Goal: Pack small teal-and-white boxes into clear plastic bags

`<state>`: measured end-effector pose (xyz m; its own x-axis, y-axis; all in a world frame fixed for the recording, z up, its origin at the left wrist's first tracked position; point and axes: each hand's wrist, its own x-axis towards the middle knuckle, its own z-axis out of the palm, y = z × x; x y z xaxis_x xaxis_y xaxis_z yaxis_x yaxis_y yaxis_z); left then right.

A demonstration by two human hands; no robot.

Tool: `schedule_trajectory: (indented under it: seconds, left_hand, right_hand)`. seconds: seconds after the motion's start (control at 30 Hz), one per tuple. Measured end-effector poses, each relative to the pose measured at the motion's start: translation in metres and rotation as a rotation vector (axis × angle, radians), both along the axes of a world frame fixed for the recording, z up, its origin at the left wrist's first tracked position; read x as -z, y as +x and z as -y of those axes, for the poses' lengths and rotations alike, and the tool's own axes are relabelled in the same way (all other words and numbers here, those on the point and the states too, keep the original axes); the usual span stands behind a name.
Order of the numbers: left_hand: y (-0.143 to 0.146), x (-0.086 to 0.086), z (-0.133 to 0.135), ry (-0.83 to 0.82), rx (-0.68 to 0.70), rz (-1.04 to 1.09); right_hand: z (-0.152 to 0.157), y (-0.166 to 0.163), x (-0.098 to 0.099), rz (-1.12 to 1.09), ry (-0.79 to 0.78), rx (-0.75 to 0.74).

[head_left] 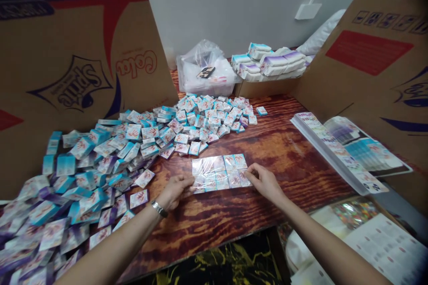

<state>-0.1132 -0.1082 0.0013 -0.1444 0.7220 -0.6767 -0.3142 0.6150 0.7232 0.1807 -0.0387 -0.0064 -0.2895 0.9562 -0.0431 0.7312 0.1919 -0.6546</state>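
Note:
A flat block of small blue-and-white packets (219,171), laid in neat rows under clear film, lies on the wooden table (287,151). My left hand (175,191) pinches the block's left edge, fingers curled. A metal watch sits on that wrist. My right hand (264,180) grips the block's right edge with bent fingers. A large loose heap of the same small packets (110,156) spreads to the left and behind the block.
Cardboard walls stand at the left (67,67) and the right (374,53). A clear plastic bag (205,71) and wrapped bundles of packets (270,62) sit at the back. Printed sheets in clear sleeves (347,151) lie right; more papers (377,245) fill a box near me.

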Motion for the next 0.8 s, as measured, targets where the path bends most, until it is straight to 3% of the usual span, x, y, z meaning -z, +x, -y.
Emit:
schedule_trajectory:
  seconds: [0.33, 0.6, 0.8]
  left_hand:
    - [0.008, -0.01, 0.004, 0.285, 0.013, -0.184]
    - [0.006, 0.002, 0.005, 0.254, 0.025, -0.18]
    - [0.005, 0.013, 0.006, 0.207, 0.045, -0.115]
  right_hand:
    - [-0.002, 0.0, -0.004, -0.002, -0.005, -0.025]
    - [-0.002, 0.003, -0.001, -0.047, -0.065, 0.002]
    - [-0.005, 0.011, 0.017, -0.124, -0.106, 0.029]
